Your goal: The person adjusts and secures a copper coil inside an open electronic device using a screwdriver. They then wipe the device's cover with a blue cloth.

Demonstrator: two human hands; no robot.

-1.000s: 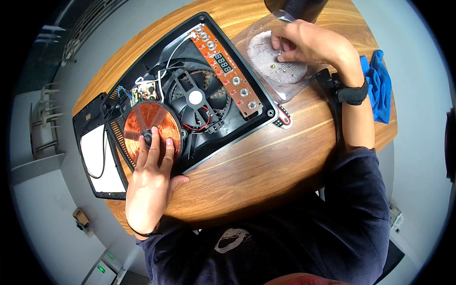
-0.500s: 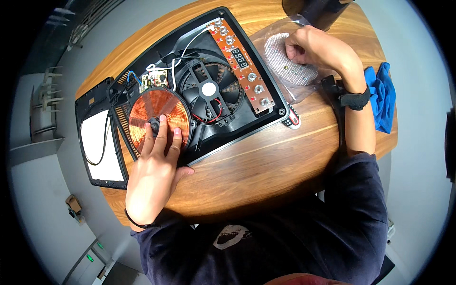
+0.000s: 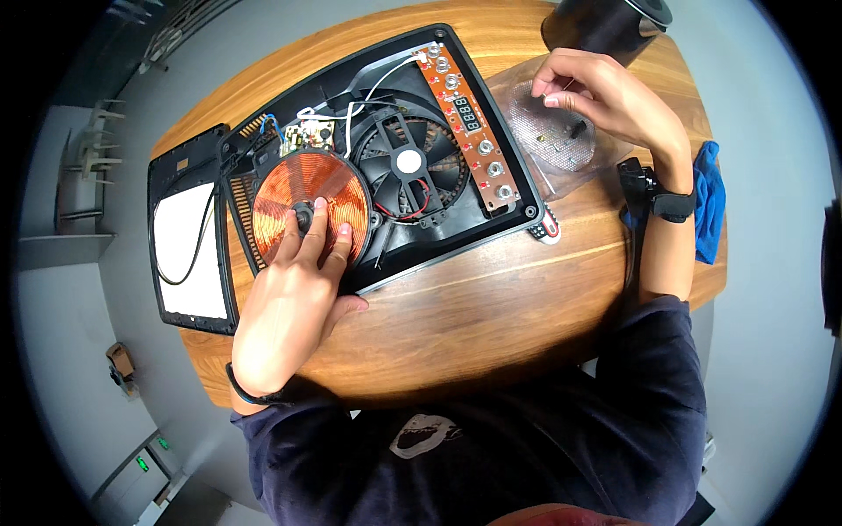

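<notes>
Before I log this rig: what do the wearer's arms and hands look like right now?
Left hand and right hand: bare, no gloves. Dark navy sleeves, forearms uncovered. Left wrist: narrow black band. Right wrist: wider black strap. No markings legible on either.

Coil (image 3: 309,180): copper-look wire, glossy. Housing (image 3: 456,242): plastic, mostly matt, smooth. Bag (image 3: 603,161): clr plastic, shiny, wrinkled. Tbl (image 3: 474,302): wood-grain, semi-gloss. Rag (image 3: 709,210): cloth, matt.
</notes>
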